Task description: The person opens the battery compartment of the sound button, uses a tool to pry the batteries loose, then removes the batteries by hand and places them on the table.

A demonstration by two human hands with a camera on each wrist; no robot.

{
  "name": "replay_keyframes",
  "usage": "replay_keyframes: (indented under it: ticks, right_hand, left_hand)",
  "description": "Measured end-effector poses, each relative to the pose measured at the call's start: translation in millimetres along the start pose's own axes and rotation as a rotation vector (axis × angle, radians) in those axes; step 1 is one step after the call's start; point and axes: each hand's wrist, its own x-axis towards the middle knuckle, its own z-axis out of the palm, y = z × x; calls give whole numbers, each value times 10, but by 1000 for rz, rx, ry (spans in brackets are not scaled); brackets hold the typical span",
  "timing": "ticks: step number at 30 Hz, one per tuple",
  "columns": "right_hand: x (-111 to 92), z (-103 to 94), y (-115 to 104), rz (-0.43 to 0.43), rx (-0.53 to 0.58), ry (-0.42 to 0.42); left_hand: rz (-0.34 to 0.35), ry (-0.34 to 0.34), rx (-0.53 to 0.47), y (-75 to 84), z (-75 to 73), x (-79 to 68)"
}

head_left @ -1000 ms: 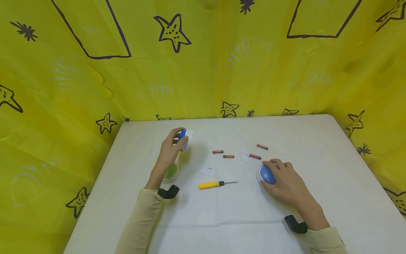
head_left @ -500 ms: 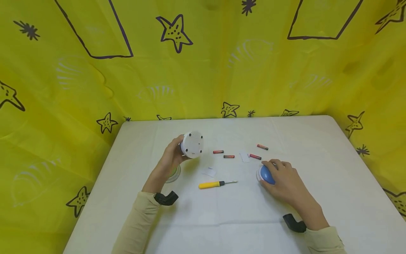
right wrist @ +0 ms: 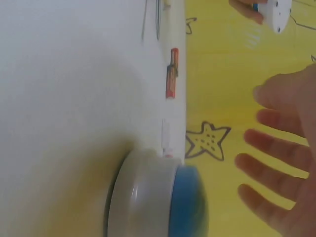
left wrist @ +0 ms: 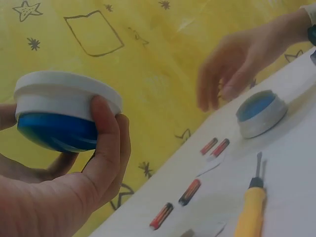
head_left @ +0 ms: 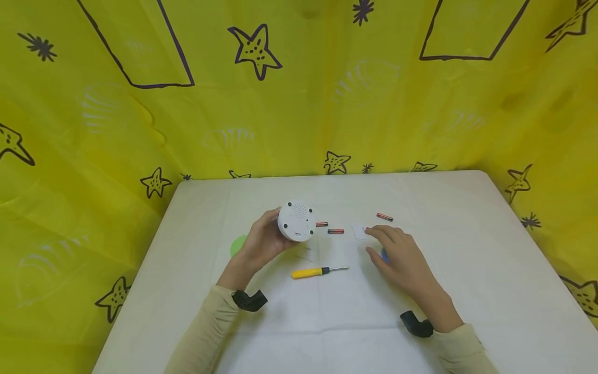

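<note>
My left hand (head_left: 261,243) grips a round white push button with a blue dome (head_left: 297,221), held up over the table. Its white underside, with small dark feet and a patch of holes, faces the head camera; in the left wrist view the blue dome (left wrist: 59,131) points down between thumb and fingers. The right hand (head_left: 405,262) hovers with its fingers spread, holding nothing. Below it a second blue-domed push button (left wrist: 261,114) stands on the table, mostly hidden by that hand in the head view. Behind my left wrist a green push button (head_left: 236,245) is partly covered.
A yellow-handled screwdriver (head_left: 307,273) lies mid-table, its tip to the right. Several red and black batteries (head_left: 336,231) are scattered beyond it, beside a small white flat piece (head_left: 358,232). A yellow patterned curtain (head_left: 299,114) hangs behind the white table (head_left: 327,343).
The left hand has turned its push button so the underside faces the head camera, and brought it rightward. The right hand has let go of the other blue button and lifted left.
</note>
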Motion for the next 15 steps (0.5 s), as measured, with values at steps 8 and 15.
replay_keyframes:
  ticks: [8, 15]
  right_hand:
    - [180, 60, -194, -128, 74, 98]
    - [303, 81, -377, -223, 153, 100]
  left_hand:
    - [-41, -51, -98, -123, 118, 56]
    - [-96, -58, -39, -213, 215, 112]
